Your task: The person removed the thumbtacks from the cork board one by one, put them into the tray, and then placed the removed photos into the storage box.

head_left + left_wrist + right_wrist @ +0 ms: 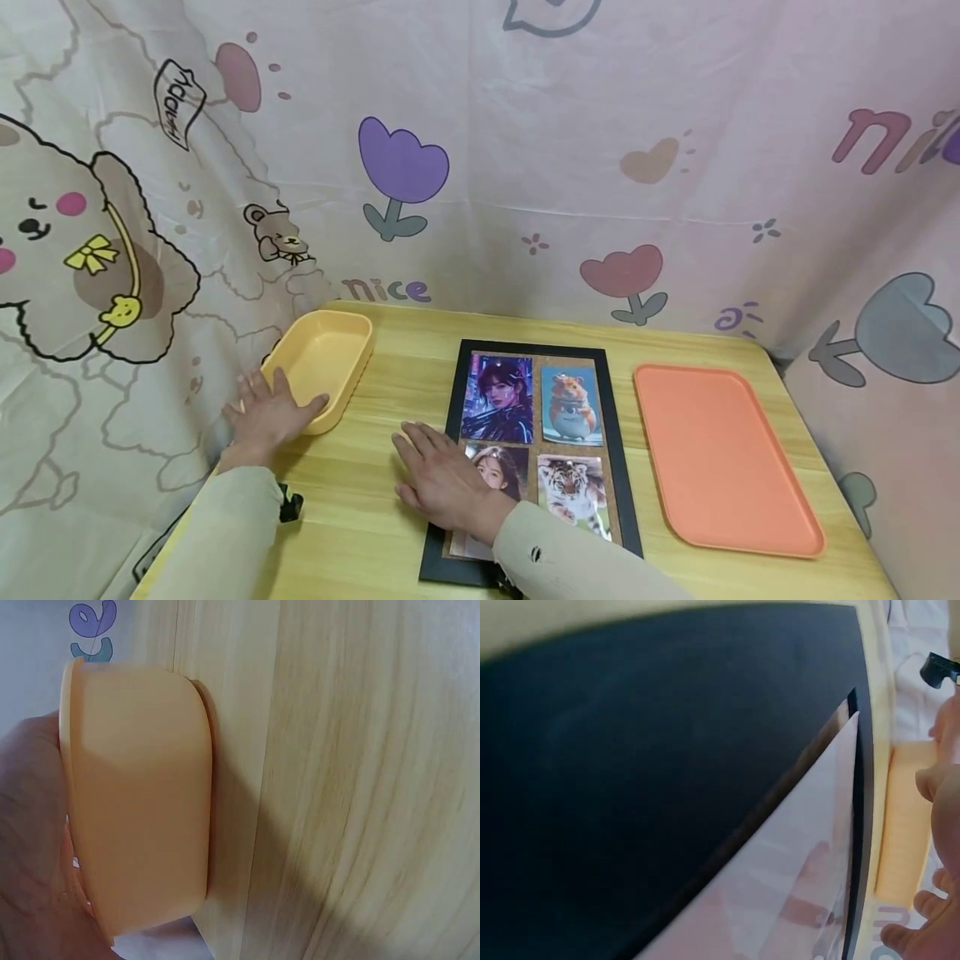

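Observation:
My left hand (268, 417) rests on the near end of a yellow plastic basket (356, 377), fingers and thumb spread over its rim. In the left wrist view, the palm lies along the rim above the basket's side wall (142, 795). My right hand (442, 483) is over the left border of a black picture frame (624, 467), its fingers extended and holding nothing. It partly covers a portrait print (516, 468). Also in the frame are a purple-toned character print (497, 400), a hamster print (572, 408) and a tiger print (572, 487).
An orange-pink tray (727, 467) lies on the wooden table (375, 517) to the right of the frame. A patterned cloth (510, 167) hangs behind the table and along both sides. Black wrist gear (291, 504) sits at my left sleeve.

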The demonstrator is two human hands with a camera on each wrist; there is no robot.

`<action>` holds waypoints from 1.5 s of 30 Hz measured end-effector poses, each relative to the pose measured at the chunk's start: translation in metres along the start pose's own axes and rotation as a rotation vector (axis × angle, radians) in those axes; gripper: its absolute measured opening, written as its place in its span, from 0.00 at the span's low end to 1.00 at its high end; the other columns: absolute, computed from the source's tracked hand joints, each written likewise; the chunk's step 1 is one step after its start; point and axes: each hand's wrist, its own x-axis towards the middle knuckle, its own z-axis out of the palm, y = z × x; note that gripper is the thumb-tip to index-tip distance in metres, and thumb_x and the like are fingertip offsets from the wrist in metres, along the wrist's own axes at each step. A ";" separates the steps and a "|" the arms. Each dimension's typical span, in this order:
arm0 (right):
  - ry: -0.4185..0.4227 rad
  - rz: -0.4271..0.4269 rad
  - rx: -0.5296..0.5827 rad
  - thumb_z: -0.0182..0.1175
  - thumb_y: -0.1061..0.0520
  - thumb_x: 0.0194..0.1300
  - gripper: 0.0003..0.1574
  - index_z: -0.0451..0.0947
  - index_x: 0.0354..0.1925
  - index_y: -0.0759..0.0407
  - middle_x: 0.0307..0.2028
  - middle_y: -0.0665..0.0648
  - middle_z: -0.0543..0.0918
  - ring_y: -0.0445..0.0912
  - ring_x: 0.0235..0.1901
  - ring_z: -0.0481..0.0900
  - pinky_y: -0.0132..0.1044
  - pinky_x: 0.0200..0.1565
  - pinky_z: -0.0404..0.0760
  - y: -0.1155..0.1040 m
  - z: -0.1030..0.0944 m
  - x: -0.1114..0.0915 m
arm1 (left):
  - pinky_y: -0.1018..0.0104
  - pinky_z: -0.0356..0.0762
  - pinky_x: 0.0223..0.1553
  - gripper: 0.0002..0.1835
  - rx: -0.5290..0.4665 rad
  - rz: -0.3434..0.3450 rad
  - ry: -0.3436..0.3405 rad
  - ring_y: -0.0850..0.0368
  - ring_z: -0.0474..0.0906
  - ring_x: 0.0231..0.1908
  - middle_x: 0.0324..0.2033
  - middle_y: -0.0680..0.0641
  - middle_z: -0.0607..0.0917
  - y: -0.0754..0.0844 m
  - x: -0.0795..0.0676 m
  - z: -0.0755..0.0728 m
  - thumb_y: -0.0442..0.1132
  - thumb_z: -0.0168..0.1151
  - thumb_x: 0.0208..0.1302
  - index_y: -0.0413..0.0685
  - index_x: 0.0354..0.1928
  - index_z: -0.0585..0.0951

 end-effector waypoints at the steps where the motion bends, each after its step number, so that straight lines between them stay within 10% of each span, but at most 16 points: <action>1: -0.005 -0.005 -0.016 0.50 0.36 0.81 0.45 0.54 0.83 0.54 0.82 0.59 0.60 0.54 0.79 0.62 0.49 0.78 0.67 0.000 0.000 0.000 | 0.07 0.27 0.61 0.67 0.002 -0.001 -0.008 0.13 0.20 0.74 0.75 0.15 0.29 0.002 -0.001 0.000 0.79 0.48 0.69 0.26 0.81 0.37; 23: -0.038 -0.038 -0.142 0.49 0.32 0.80 0.48 0.51 0.85 0.51 0.83 0.55 0.57 0.51 0.82 0.55 0.51 0.79 0.62 0.006 -0.008 0.019 | 0.13 0.33 0.68 0.64 0.029 0.088 0.083 0.14 0.35 0.77 0.76 0.13 0.40 0.054 -0.065 0.032 0.77 0.47 0.72 0.17 0.77 0.48; 45: -0.176 -0.147 -0.170 0.48 0.34 0.82 0.49 0.44 0.86 0.51 0.85 0.52 0.49 0.47 0.84 0.46 0.47 0.81 0.58 -0.004 -0.012 0.020 | 0.13 0.21 0.67 0.62 -0.076 -0.112 -0.001 0.14 0.19 0.74 0.73 0.13 0.28 0.077 -0.119 0.035 0.70 0.47 0.77 0.13 0.76 0.39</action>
